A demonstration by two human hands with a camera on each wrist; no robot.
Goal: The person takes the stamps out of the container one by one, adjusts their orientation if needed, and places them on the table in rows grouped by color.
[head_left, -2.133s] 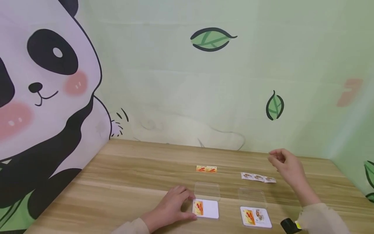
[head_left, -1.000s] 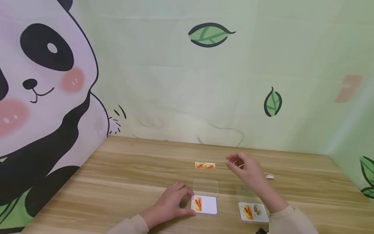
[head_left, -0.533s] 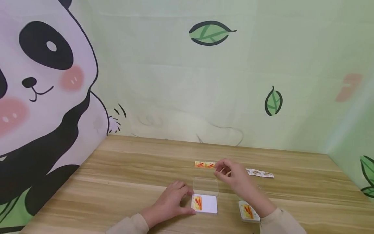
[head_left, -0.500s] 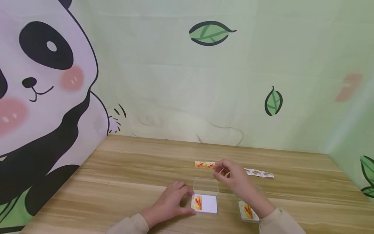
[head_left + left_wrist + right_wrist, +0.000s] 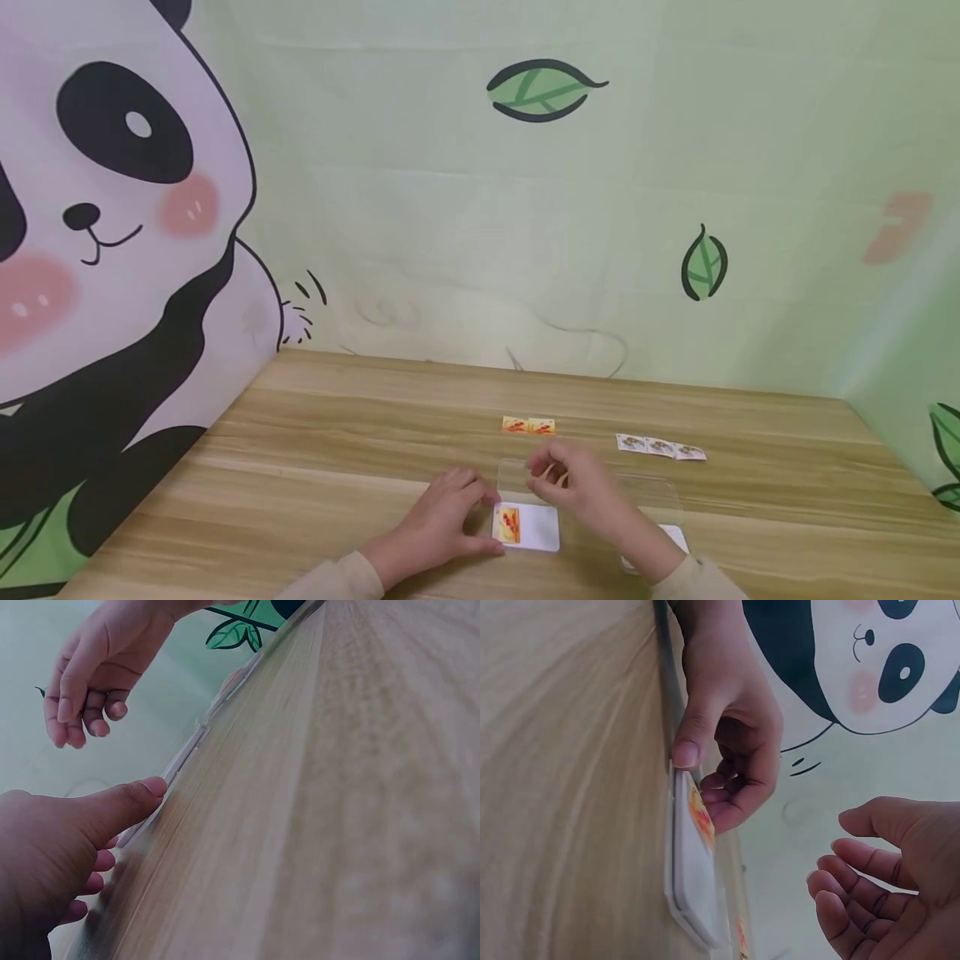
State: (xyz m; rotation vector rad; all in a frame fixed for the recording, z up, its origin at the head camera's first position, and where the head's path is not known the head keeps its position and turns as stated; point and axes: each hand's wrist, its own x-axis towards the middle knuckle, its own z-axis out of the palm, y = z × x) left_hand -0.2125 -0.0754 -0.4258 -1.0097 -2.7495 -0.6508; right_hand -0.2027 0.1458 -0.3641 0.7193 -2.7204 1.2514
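Observation:
My left hand (image 5: pixel 442 521) grips the left edge of a flat plastic case (image 5: pixel 542 529), thumb at the near corner and fingertips at the far corner. White cards fill the case, and an orange-yellow picture sticker (image 5: pixel 509 526) lies on the left part of the top one. Behind it the clear lid (image 5: pixel 512 475) lies folded back. My right hand (image 5: pixel 577 483) hovers over that lid, partly covering it. In the right wrist view, the right fingers (image 5: pixel 855 892) are loosely bent with nothing visible between them and the thumb.
A second case (image 5: pixel 675 537) with a clear lid (image 5: pixel 660 492) sits partly under the right forearm. Farther back on the wooden table (image 5: pixel 360 417) lie two orange pictures (image 5: pixel 528 426) and a row of three greyish ones (image 5: pixel 660 447). A panda-printed cloth wall (image 5: pixel 375 208) stands behind.
My right hand has swept left from beyond the greyish row, then come nearer over the left case's lid. The row shows fully again; the forearm now covers much of the right case. Left hand unchanged.

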